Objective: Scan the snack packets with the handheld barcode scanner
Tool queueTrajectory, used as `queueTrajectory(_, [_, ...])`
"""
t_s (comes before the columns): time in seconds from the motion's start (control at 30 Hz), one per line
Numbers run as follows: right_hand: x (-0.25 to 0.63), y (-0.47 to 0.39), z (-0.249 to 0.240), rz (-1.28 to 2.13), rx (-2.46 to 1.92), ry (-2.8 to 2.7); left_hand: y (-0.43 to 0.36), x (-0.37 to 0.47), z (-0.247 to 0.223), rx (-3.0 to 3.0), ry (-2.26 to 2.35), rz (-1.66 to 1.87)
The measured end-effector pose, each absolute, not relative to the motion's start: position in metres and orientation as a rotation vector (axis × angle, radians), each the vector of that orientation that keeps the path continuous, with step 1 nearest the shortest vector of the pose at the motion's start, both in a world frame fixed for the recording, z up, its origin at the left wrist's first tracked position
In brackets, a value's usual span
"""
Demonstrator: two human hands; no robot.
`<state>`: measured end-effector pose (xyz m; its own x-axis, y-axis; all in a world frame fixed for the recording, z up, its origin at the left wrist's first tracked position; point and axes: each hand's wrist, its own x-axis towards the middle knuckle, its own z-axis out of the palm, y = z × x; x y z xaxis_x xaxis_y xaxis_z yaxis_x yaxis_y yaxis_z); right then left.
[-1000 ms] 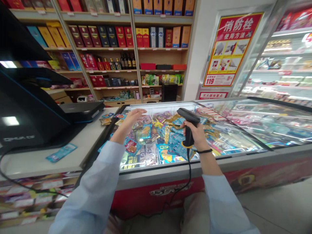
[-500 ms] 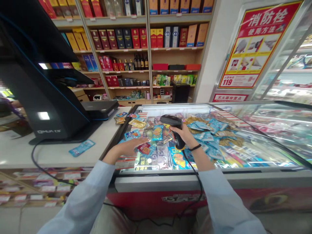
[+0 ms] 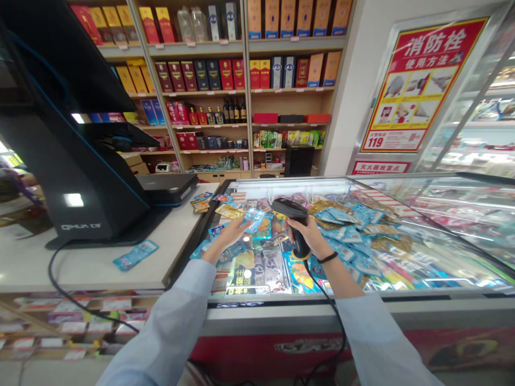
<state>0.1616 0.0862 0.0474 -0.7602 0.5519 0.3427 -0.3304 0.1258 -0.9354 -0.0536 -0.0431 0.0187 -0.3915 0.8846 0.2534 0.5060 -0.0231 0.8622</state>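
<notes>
My right hand [image 3: 311,236] is wrapped round the grip of a black barcode scanner [image 3: 292,210], whose head points left over the glass top of the freezer. A light-blue snack packet [image 3: 254,220] is in my left hand [image 3: 231,236], in front of the scanner's head. Beneath and around my left hand lie other packets, among them a gold packet [image 3: 229,211] and a dark-blue one [image 3: 217,230]. To the right of the scanner spreads a pile of blue packets [image 3: 346,238] mixed with brown-gold packets [image 3: 392,244].
A black checkout terminal [image 3: 96,187] stands on the white counter [image 3: 173,246] at left, with a lone blue packet [image 3: 135,254] in front. The scanner's cable [image 3: 333,305] hangs over the freezer's front edge [image 3: 281,311]. Shelves of boxes and bottles [image 3: 201,94] line the back.
My left hand has moved up and right and now holds a light-blue packet near the scanner. A red-and-blue packet formerly by its fingers is no longer visible there. The scanner stays in my right hand.
</notes>
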Motion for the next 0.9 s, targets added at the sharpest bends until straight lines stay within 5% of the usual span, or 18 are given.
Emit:
queueTrajectory(0.27, [0.163, 0.082, 0.05, 1.692, -0.19, -1.745, -0.027, -0.031, 0.021, 0.64, 1.243, 1.923])
queueTrajectory(0.9, [0.167, 0.076, 0.043, 1.561, -0.217, -1.981, -0.022, -0.019, 0.006, 1.029, 1.313, 2.074])
